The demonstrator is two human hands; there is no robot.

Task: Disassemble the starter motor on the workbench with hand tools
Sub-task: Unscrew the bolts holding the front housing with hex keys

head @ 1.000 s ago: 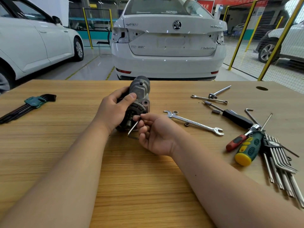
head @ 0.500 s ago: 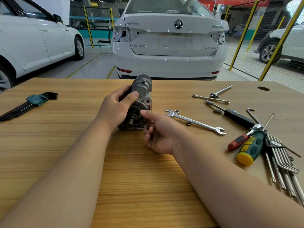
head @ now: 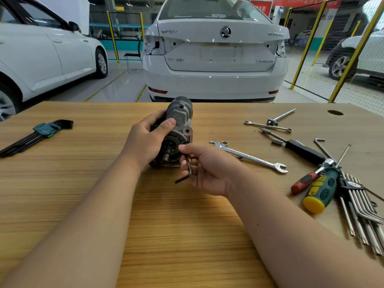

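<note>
1. The motor sits at the centre of the worktop, towards its far edge. The grey housing points away from the person. The open end, with the shaft visible, faces the person.

2. The left hand grips the motor from the left side. Its fingers are curled round the body and its thumb is pressed on the housing.

3. The right hand is just beside the near right of the motor. It pinches a dark L-shaped hex key between the thumb and curled fingers.
   - The long leg stands nearly upright and the short leg points down and to the left.
   - The upper tip is hidden behind the thumb, so whether it sits in a fastener cannot be told.

4. To the right of the right hand, a wrench lies flat with a small nut touching it.

5. Farther right are these tools:
   - a slim spanner;
   - a black-handled driver;
   - a red screwdriver;
   - a green and yellow screwdriver;
   - a fan of silver keys at the right edge.

6. A dark key set in a green holder lies well apart at the left edge.

7. A white car stands beyond the worktop, rear end facing the person.
</note>
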